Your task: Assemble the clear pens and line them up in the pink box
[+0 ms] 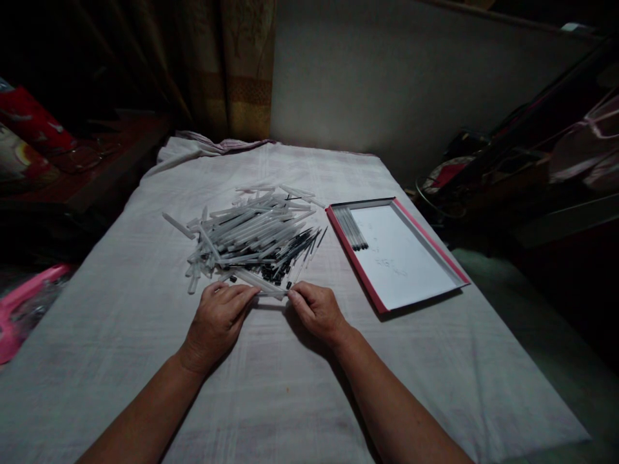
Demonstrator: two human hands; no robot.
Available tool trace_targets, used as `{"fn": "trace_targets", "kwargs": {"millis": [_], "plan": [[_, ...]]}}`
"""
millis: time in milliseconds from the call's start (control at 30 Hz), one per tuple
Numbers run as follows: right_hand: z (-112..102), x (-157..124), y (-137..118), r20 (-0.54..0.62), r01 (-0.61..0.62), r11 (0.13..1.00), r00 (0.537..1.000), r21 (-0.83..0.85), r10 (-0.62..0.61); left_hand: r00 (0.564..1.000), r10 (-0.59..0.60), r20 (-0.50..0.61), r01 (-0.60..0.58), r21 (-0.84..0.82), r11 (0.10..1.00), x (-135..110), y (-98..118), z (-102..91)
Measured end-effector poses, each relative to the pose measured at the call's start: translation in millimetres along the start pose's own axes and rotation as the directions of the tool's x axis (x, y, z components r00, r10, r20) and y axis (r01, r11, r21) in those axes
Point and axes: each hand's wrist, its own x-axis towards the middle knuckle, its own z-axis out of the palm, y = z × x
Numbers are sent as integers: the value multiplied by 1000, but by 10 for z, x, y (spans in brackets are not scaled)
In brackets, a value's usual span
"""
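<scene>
The left hand (215,319) pinches one end of a clear tube (271,294) just in front of the pile of pen parts (256,229); the right hand (319,310) pinches the other. Right of the pile, a red-edged tray (356,263) holds dark-tipped pens (351,229).

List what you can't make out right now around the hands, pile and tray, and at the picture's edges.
All in the head view:
- Ends of the tube: covered by the left hand and right hand.
- Lower pieces in the pile: hidden under those on top.
- Marks in the tray: too small and faint to read.
- Pink object: cut off by the left edge.
</scene>
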Motion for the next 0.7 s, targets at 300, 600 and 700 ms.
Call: {"fn": "trace_targets", "kwargs": {"millis": [300, 600, 700], "plan": [[9, -2, 9, -16, -27, 1000, 999, 15, 28, 1000, 5, -3, -5, -21, 1000, -2, 15, 10], [-8, -1, -18, 9, -39, 997, 999, 64, 38, 1000, -10, -11, 9, -34, 999, 12, 17, 2], [-7, -4, -16, -5, -13, 1000, 1000, -1, 13, 1000, -11, -4, 10, -32, 999, 10, 7, 1]]}}
